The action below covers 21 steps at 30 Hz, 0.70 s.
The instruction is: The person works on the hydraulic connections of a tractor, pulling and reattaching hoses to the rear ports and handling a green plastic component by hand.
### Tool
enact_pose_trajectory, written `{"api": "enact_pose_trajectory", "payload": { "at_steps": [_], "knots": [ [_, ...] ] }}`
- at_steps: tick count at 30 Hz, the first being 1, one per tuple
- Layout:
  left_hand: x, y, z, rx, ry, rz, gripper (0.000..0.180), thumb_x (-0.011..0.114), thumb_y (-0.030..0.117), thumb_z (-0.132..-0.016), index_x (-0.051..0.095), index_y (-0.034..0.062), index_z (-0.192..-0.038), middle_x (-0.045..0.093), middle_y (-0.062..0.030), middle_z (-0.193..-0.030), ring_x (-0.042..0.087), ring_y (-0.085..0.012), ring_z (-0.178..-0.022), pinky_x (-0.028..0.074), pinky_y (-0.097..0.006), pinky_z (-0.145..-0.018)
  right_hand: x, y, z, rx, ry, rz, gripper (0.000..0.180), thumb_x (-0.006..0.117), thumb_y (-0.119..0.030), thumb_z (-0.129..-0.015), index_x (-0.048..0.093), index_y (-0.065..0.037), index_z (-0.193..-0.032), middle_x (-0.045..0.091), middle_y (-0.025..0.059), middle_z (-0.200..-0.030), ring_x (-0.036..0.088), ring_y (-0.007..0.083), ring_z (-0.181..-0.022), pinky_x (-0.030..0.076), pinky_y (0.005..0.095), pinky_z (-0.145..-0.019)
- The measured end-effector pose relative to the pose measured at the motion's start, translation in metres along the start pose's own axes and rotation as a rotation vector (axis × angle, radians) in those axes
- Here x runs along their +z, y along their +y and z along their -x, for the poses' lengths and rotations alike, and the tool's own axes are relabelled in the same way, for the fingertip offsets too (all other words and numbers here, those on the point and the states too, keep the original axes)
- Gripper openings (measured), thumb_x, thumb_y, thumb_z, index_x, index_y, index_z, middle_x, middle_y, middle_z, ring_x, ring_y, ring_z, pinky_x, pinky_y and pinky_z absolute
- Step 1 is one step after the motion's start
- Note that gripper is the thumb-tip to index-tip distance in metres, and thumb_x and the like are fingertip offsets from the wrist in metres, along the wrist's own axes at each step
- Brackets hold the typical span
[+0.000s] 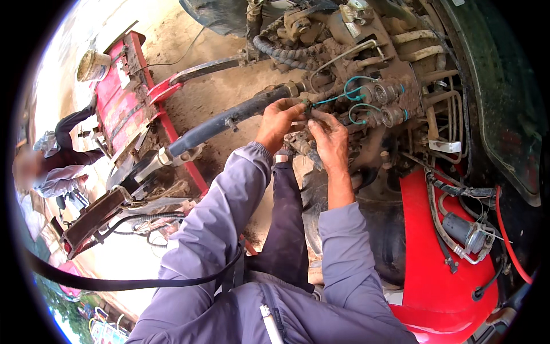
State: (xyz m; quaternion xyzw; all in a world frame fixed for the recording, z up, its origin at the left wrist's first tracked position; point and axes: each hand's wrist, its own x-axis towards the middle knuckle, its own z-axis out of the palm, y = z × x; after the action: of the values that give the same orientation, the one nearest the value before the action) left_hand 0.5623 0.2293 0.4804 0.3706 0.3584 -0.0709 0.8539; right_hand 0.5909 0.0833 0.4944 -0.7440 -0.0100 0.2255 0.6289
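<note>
My left hand (pixel 281 121) and my right hand (pixel 330 137) meet in the middle, fingers pinched around a small dark piece (pixel 307 107) that I cannot make out. From that spot a thin teal cord (pixel 331 100) runs right to the round metal hydraulic couplings (pixel 382 90) on the muddy machine. A second teal loop (pixel 356 113) hangs by the lower coupling (pixel 393 115). Just left of my hands, a thick dark bar (pixel 229 119) slants from a metal joint down to the lower left. Grey sleeves cover both my forearms.
Bent metal pipes (pixel 450 114) and a dark panel (pixel 510 86) stand on the right, above a red fender (pixel 441 286) with a grey cylindrical part (pixel 458 228). Left lies a red implement (pixel 114 100) with a dirty bucket (pixel 93 66). Another person (pixel 63 155) crouches beside it.
</note>
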Motion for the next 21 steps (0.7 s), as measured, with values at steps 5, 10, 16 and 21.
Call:
{"api": "enact_pose_trajectory", "payload": {
  "at_steps": [5,10,16,21],
  "knots": [
    [-0.003,-0.006,-0.012,0.053,-0.037,-0.021,0.025,0.068,0.008,-0.085,0.061,0.0002,-0.108,0.066,-0.0064,-0.095,0.064,-0.0161,-0.084,0.055,-0.032,-0.074,-0.002,0.011,-0.015,0.067,0.212,-0.142,0.027,0.070,-0.016,-0.087,0.064,0.004,-0.105,0.067,0.0041,-0.089,0.060,0.0120,-0.077,0.048,0.0266,-0.071],
    [-0.014,-0.016,-0.016,0.040,-0.092,-0.232,0.036,0.070,0.001,-0.081,0.060,0.0000,-0.116,0.067,-0.0075,-0.102,0.065,-0.0180,-0.090,0.054,-0.031,-0.078,0.004,0.016,-0.027,0.081,0.140,-0.280,0.016,0.068,-0.014,-0.089,0.065,0.001,-0.094,0.066,0.0026,-0.088,0.058,0.0116,-0.078,0.046,0.0268,-0.072],
    [-0.013,-0.017,-0.002,0.055,-0.140,-0.166,0.039,0.058,0.012,-0.087,0.057,-0.0039,-0.123,0.062,-0.0158,-0.120,0.059,-0.0253,-0.107,0.046,-0.033,-0.090,0.001,0.030,-0.039,0.120,0.112,-0.385,0.007,0.068,-0.010,-0.088,0.067,-0.003,-0.092,0.065,-0.0002,-0.081,0.058,0.0086,-0.070,0.047,0.0244,-0.066],
    [-0.017,-0.013,0.001,0.038,0.397,0.287,0.035,0.052,0.005,-0.091,0.055,-0.0065,-0.124,0.064,-0.0144,-0.114,0.061,-0.0251,-0.109,0.050,-0.032,-0.091,0.012,0.029,-0.040,0.055,0.069,-0.411,0.005,0.068,-0.007,-0.088,0.068,-0.003,-0.092,0.067,0.0014,-0.085,0.060,0.0094,-0.074,0.048,0.0238,-0.069]
  ]
}}
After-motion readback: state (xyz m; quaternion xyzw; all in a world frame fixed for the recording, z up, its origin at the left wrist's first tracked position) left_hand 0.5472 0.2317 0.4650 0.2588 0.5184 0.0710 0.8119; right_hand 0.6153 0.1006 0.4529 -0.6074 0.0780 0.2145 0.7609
